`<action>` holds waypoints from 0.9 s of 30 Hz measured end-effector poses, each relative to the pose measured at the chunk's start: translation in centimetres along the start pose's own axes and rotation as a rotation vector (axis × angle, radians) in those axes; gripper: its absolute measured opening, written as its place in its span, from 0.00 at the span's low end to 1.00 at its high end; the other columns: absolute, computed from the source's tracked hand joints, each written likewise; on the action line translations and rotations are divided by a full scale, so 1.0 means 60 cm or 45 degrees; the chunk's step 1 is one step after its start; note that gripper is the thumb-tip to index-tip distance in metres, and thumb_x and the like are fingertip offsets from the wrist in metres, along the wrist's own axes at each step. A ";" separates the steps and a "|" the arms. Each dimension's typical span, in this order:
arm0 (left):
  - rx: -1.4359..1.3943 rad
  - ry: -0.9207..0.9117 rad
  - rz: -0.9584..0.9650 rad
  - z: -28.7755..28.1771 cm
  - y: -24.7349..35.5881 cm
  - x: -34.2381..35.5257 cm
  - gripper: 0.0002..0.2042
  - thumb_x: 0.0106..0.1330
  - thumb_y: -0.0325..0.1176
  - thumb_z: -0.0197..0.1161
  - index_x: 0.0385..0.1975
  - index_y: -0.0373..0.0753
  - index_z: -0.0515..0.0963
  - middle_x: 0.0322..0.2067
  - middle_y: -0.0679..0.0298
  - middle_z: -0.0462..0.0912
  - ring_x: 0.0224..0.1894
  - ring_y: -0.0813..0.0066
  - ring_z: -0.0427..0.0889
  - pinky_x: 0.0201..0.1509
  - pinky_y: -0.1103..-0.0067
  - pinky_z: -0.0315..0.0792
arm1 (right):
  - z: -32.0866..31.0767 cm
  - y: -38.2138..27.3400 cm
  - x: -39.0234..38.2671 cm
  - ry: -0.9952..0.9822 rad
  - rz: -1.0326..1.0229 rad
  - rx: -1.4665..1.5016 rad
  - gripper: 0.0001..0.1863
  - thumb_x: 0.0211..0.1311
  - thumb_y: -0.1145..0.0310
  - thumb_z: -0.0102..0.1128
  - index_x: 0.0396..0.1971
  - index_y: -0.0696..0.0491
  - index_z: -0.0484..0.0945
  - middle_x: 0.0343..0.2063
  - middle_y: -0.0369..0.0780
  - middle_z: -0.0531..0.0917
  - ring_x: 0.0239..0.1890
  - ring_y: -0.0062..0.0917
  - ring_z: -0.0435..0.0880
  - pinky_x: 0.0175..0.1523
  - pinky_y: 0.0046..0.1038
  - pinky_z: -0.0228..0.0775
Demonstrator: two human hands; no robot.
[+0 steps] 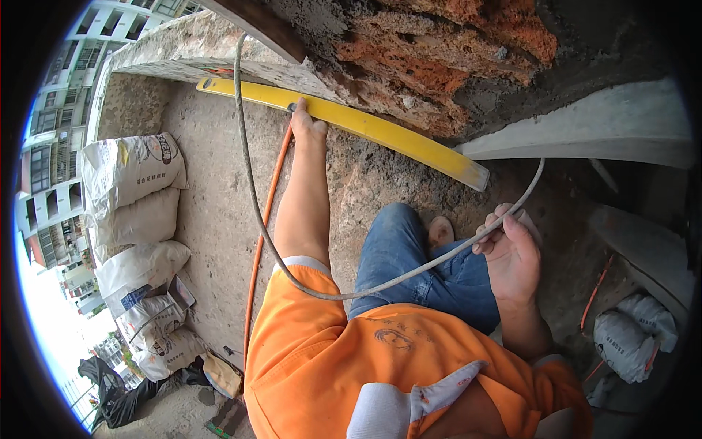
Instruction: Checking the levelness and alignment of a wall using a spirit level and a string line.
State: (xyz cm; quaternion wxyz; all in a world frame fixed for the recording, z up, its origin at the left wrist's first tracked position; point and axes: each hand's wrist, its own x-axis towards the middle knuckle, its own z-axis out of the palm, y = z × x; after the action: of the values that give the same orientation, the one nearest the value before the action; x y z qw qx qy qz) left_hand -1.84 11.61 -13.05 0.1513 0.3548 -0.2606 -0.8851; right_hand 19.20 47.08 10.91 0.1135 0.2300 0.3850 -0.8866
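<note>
A long yellow spirit level point(380, 132) lies against the lower edge of the rough wall, slanting down to the right. My left hand point(310, 124) grips its near edge left of the middle, with the thumb on top and the other fingers mostly hidden. A grey cable point(395, 282) hangs in a wide loop in front of my body. On the right, my right hand point(514, 256) is raised, palm up, its curled fingers and thumb closed around the cable. The level's right end stops short of this hand.
Broken brickwork point(417, 58) and a grey concrete ledge point(592, 124) stand ahead. White sacks point(139, 208) line the left parapet, with buildings beyond. An orange hose point(262, 241) runs along the floor beside my left arm. More white sacks point(625, 340) sit at the right.
</note>
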 end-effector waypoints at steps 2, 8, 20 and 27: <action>0.010 0.004 0.039 -0.005 -0.005 0.005 0.14 0.67 0.29 0.48 0.50 0.32 0.67 0.48 0.57 0.73 0.51 0.61 0.72 0.58 0.67 0.66 | 0.000 0.001 -0.001 -0.007 -0.015 -0.010 0.09 0.62 0.69 0.47 0.37 0.57 0.73 0.27 0.42 0.78 0.24 0.28 0.79 0.32 0.27 0.75; 0.166 -0.083 -0.101 -0.002 -0.020 -0.003 0.15 0.63 0.24 0.50 0.50 0.32 0.67 0.49 0.55 0.72 0.52 0.57 0.70 0.60 0.62 0.62 | -0.005 0.002 0.002 0.030 -0.010 0.018 0.09 0.61 0.70 0.48 0.38 0.58 0.72 0.28 0.42 0.78 0.26 0.27 0.79 0.32 0.27 0.76; 0.150 0.001 -0.039 -0.024 -0.017 0.031 0.16 0.64 0.27 0.52 0.52 0.34 0.66 0.50 0.55 0.72 0.52 0.57 0.71 0.60 0.61 0.63 | 0.001 -0.002 0.007 0.005 0.036 0.007 0.09 0.61 0.71 0.48 0.36 0.60 0.72 0.29 0.42 0.77 0.28 0.27 0.80 0.33 0.27 0.76; 0.048 -0.130 0.077 -0.039 -0.026 0.043 0.19 0.61 0.18 0.48 0.53 0.37 0.65 0.48 0.57 0.73 0.48 0.58 0.74 0.54 0.63 0.71 | -0.002 0.001 0.000 -0.040 0.020 -0.018 0.10 0.62 0.70 0.46 0.39 0.58 0.71 0.29 0.42 0.77 0.27 0.28 0.79 0.34 0.29 0.76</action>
State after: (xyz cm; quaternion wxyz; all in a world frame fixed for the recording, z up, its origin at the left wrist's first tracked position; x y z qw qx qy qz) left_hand -2.12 10.89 -16.78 0.1577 0.3039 -0.2952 -0.8920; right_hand 19.24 47.11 10.79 0.1279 0.2181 0.3874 -0.8865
